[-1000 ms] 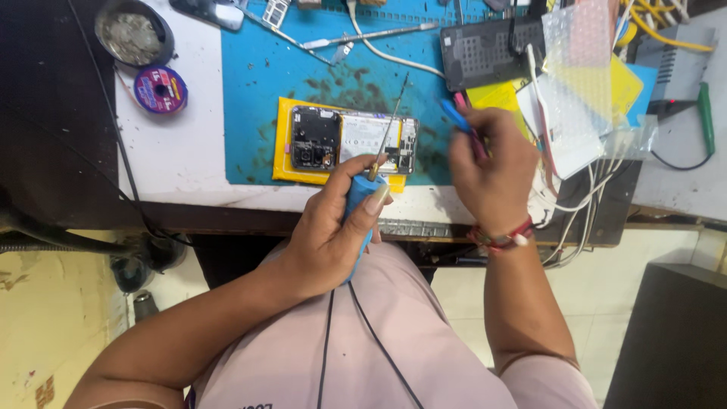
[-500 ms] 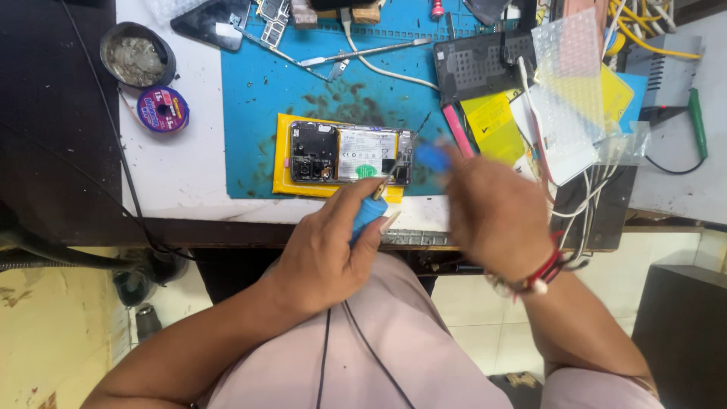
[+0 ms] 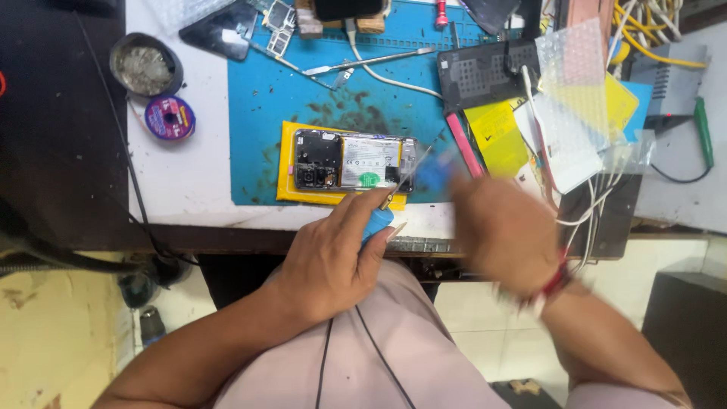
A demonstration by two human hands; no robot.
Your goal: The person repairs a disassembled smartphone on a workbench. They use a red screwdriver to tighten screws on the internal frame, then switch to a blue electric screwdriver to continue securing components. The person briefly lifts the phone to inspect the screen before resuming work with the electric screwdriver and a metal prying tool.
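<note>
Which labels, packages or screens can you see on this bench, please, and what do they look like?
Battery label: white rectangle with green round sticker, inside opened phone.
Yellow sticky notes: right of phone.
Bubble-wrap sheet: clear, upper right.
Purple spool label: round, left.

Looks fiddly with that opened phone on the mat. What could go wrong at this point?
The left hand holds a blue-handled tool whose thin tip hangs right over the opened phone; a slip might scratch the exposed board. The right hand is blurred with motion beside it and could bump the tool or the phone. Loose white cables hang near that wrist and might snag.
</note>
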